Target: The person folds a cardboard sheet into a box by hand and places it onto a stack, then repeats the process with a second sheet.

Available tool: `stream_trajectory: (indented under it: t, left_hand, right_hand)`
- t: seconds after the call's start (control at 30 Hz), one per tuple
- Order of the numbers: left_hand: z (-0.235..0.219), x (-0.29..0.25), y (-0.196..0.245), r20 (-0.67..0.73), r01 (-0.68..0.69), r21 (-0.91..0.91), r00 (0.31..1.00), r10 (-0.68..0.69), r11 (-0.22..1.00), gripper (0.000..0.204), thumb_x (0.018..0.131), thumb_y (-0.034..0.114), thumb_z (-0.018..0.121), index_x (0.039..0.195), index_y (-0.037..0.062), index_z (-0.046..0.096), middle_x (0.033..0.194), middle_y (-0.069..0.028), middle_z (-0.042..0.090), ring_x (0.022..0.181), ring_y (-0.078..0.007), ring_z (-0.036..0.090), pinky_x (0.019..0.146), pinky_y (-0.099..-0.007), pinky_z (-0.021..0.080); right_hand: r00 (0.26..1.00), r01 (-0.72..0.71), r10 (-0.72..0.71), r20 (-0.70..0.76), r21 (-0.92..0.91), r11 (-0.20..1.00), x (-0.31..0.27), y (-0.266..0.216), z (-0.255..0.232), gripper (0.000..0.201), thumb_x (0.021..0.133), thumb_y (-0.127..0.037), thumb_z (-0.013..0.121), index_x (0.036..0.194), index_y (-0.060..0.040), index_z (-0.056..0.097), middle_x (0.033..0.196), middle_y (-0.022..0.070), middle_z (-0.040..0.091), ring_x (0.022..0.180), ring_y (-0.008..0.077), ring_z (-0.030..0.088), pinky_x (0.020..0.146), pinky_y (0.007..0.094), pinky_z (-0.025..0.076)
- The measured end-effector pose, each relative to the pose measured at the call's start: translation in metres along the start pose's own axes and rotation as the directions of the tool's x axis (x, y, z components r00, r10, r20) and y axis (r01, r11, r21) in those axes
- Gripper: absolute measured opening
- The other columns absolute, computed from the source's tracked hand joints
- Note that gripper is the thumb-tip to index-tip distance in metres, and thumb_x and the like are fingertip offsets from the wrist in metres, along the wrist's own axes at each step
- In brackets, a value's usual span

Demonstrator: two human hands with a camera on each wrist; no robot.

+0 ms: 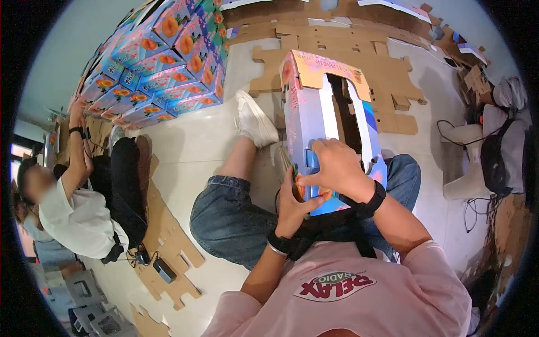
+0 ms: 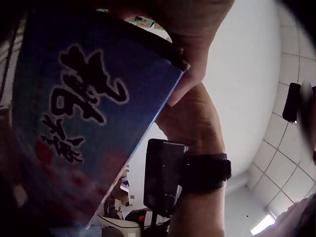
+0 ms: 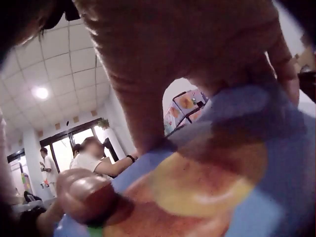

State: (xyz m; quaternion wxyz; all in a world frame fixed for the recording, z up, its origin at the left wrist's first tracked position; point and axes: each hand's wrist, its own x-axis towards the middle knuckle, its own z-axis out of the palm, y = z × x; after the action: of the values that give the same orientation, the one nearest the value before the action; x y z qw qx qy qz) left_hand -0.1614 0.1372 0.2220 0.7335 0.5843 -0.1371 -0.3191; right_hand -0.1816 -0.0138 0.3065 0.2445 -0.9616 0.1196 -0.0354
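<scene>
A printed cardboard box with a long cut-out window stands between the person's legs, its near end tilted toward the body. The left hand grips its lower left corner, thumb on the near end. Over the left edge of that end bends the right hand, thumb and fingers pinching the box. Dark lettering covers the box side in the left wrist view, where a forearm with a black strap is behind it. The right hand arches over the fruit-printed panel in the right wrist view; what its fingertips touch is partly hidden.
Similar printed boxes are stacked at the upper left. Flattened brown cardboard lies on the floor beyond the box, more at left. Another person sits at left. Cables and grey items are at right.
</scene>
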Motion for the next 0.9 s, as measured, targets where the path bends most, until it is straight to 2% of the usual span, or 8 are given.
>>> stream_trajectory:
  t: [0.17,0.33,0.57,0.63,0.73,0.77,0.83,0.9]
  left_hand:
    - [0.0,0.004,-0.007,0.063,-0.016,0.084,0.998,0.011,0.996,0.105,0.061,0.02,0.083,0.141,-0.0101,0.023,0.123,-0.0179,0.051,0.113,-0.022,0.054,0.096,-0.0326,0.044]
    - [-0.004,0.005,-0.014,0.087,-0.051,0.163,0.996,0.037,0.985,0.11,0.059,0.023,0.085,0.143,-0.0086,0.021,0.126,-0.0189,0.048,0.116,-0.0235,0.052,0.097,-0.0344,0.043]
    - [-0.001,-0.005,-0.002,0.07,0.04,0.017,0.997,-0.042,0.999,0.099,0.064,0.015,0.082,0.142,-0.0042,0.025,0.126,-0.0164,0.05,0.116,-0.0232,0.053,0.097,-0.0355,0.044]
    - [-0.002,-0.005,-0.002,0.024,0.075,-0.089,0.997,-0.073,0.993,0.094,0.065,0.012,0.08,0.141,-0.0034,0.027,0.126,-0.0154,0.051,0.115,-0.0229,0.053,0.097,-0.0356,0.044]
    - [-0.01,0.006,-0.002,0.004,0.083,-0.171,0.997,-0.083,0.982,0.088,0.068,0.007,0.072,0.143,-0.0015,0.027,0.128,-0.0141,0.05,0.116,-0.0236,0.053,0.099,-0.0359,0.043]
    - [-0.007,0.008,0.0,0.011,0.085,-0.17,0.996,-0.085,0.982,0.088,0.068,0.007,0.072,0.143,-0.0015,0.027,0.128,-0.0141,0.05,0.116,-0.0236,0.053,0.099,-0.0359,0.043]
    - [0.006,0.012,0.008,-0.015,0.033,-0.258,0.999,-0.038,0.966,0.085,0.07,0.008,0.07,0.142,-0.0002,0.028,0.129,-0.0138,0.05,0.117,-0.0244,0.053,0.098,-0.0362,0.043]
    - [0.025,0.015,0.008,-0.014,0.022,-0.266,1.0,-0.027,0.964,0.087,0.069,0.007,0.07,0.144,0.0019,0.026,0.131,-0.0134,0.048,0.119,-0.0246,0.05,0.1,-0.0372,0.042]
  right_hand:
    - [0.994,-0.101,0.094,0.061,0.132,0.986,-0.003,0.017,0.002,0.041,0.057,-0.029,0.078,0.08,-0.0001,0.062,0.073,0.0172,0.06,0.073,0.0347,0.061,0.067,0.0417,0.048]
    - [0.985,-0.09,0.165,-0.057,0.642,0.761,-0.016,0.023,0.017,0.03,0.056,-0.014,0.078,0.077,-0.0008,0.061,0.072,0.0135,0.056,0.07,0.0285,0.056,0.065,0.0344,0.044]
    - [0.971,0.102,0.041,-0.237,0.56,0.822,-0.029,0.021,0.025,0.037,0.055,-0.011,0.081,0.085,-0.0021,0.062,0.088,0.0127,0.059,0.088,0.0296,0.058,0.08,0.0411,0.046]
    - [0.847,0.264,0.049,-0.529,0.501,0.824,-0.045,0.013,0.024,0.034,0.059,-0.01,0.081,0.087,-0.0032,0.063,0.09,0.0112,0.061,0.097,0.0283,0.055,0.082,0.0399,0.044]
    - [0.981,-0.057,0.17,-0.097,0.69,0.722,-0.109,0.049,0.018,0.049,0.067,-0.012,0.081,0.111,-0.0064,0.06,0.108,0.0108,0.061,0.103,0.0238,0.055,0.088,0.0352,0.042]
    - [0.979,-0.059,0.176,-0.101,0.689,0.722,-0.121,0.06,0.018,0.049,0.067,-0.012,0.081,0.111,-0.0064,0.06,0.108,0.0108,0.061,0.103,0.0238,0.055,0.088,0.0352,0.042]
    - [0.807,-0.59,0.197,0.557,0.742,0.319,-0.133,0.074,0.019,0.054,0.075,-0.021,0.078,0.121,-0.0049,0.055,0.116,0.0085,0.058,0.106,0.0207,0.055,0.095,0.0333,0.039]
    - [0.884,-0.461,0.163,0.438,0.874,0.155,-0.135,0.07,0.021,0.051,0.079,-0.024,0.074,0.121,-0.0037,0.054,0.116,0.0069,0.058,0.107,0.02,0.055,0.097,0.0332,0.039]
